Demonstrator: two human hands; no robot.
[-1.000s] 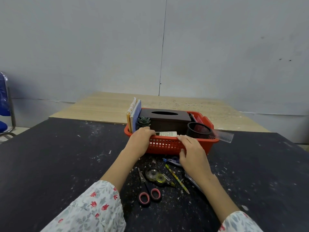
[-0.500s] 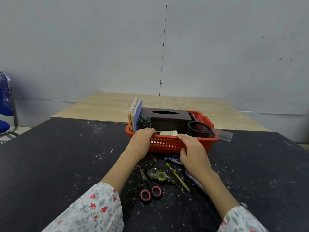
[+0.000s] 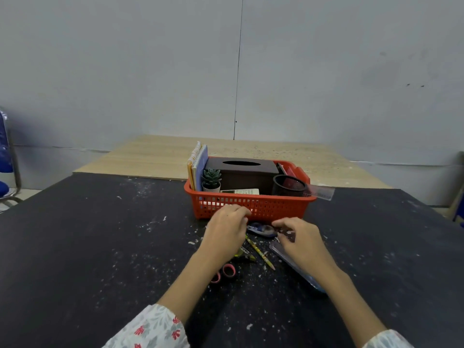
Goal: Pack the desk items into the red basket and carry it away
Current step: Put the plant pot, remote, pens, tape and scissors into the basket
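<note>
Head view: the red basket sits on the black table at about 12 o'clock from the hands, just beyond them. Inside it, from 9 to 3 o'clock: upright notebooks, a small potted succulent, a brown tissue box toward the back, a white calculator lying along the front wall, and a black mesh cup. A clear ruler sticks out over the basket's rim at 3 o'clock.

The left hand hovers in front of the basket's front wall, fingers loosely curled, holding nothing; whether the fingertips touch the wall cannot be told. The right hand is at 3 o'clock of the left, apart from the basket, fingers relaxed and slightly bent, gripping nothing.

Between the hands, on the table, lies a blue correction tape. At 6 o'clock from it a pencil lies slanted. Pink-handled scissors and a tape dispenser are partly hidden under the left wrist. A clear blue pouch lies under the right forearm.

A blue chair stands at the far 9 o'clock edge.
</note>
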